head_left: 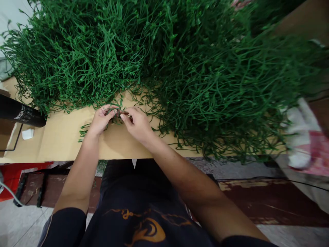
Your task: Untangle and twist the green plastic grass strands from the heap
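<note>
Thin green artificial plant stems [118, 120] are pinched between my two hands over the cardboard-covered table. My left hand [102, 118] is closed around them with thumb and fingertips. Close against it, my right hand [135, 121] pinches the stems from the other side. Exactly how the stems meet is hidden by my fingers. Beside my left wrist lie several short green stem tips [83, 132]. A large heap of green stems [102, 51] rises just beyond my hands, and another heap [218, 85] spreads to the right.
A black vacuum bottle [22, 111] lies at the left, near a small white paper piece [27, 134]. The cardboard [69, 133] ends at a front edge close to my body. At the right hangs a white and red bag [305, 144]. A brown bench [269, 202] is below.
</note>
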`<state>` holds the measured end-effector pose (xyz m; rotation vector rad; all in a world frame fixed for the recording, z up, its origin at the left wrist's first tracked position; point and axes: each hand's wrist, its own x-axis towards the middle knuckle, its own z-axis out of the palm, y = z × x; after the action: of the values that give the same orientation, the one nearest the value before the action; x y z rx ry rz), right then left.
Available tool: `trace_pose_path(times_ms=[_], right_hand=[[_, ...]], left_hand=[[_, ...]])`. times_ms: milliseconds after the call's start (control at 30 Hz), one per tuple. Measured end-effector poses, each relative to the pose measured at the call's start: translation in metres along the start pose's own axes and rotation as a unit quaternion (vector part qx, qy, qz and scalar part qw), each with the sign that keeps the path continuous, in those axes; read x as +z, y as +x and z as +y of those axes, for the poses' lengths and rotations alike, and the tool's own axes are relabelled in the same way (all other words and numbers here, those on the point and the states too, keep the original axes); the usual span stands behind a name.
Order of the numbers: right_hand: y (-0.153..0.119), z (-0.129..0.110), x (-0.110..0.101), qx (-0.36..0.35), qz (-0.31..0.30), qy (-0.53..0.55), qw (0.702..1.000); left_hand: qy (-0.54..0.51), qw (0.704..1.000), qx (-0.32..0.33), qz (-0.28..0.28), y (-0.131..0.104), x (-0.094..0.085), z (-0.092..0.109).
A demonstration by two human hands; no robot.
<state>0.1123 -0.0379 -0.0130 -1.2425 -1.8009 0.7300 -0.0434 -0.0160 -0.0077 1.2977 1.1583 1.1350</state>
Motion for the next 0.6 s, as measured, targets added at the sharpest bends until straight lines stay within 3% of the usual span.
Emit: trace_pose_path(times_ms=[167, 300, 433, 533, 600], right_hand=[[0.001, 0.000, -0.008, -0.024, 0.058, 0.099, 0.993], [0.000, -0.007, -0.007, -0.006, 0.064, 0.235, 0.970], [-0.012, -0.020, -0.011, -0.001, 0.060, 0.306, 0.950], [-0.028, -0.040, -0.031, -0.069, 0.050, 0.326, 0.942], [-0.033, -0.054, -0.052, -0.139, 0.057, 0.279, 0.948]], left_hand=[[0.061, 0.998, 0.016, -0.006, 0.001, 0.008, -0.002], [0.136, 0.989, 0.049, 0.014, 0.004, 0.014, -0.005], [0.211, 0.976, 0.047, 0.029, 0.010, 0.013, -0.013], [0.246, 0.964, 0.047, 0.092, 0.015, 0.007, -0.017], [0.232, 0.963, 0.041, 0.133, 0.016, 0.004, -0.015]])
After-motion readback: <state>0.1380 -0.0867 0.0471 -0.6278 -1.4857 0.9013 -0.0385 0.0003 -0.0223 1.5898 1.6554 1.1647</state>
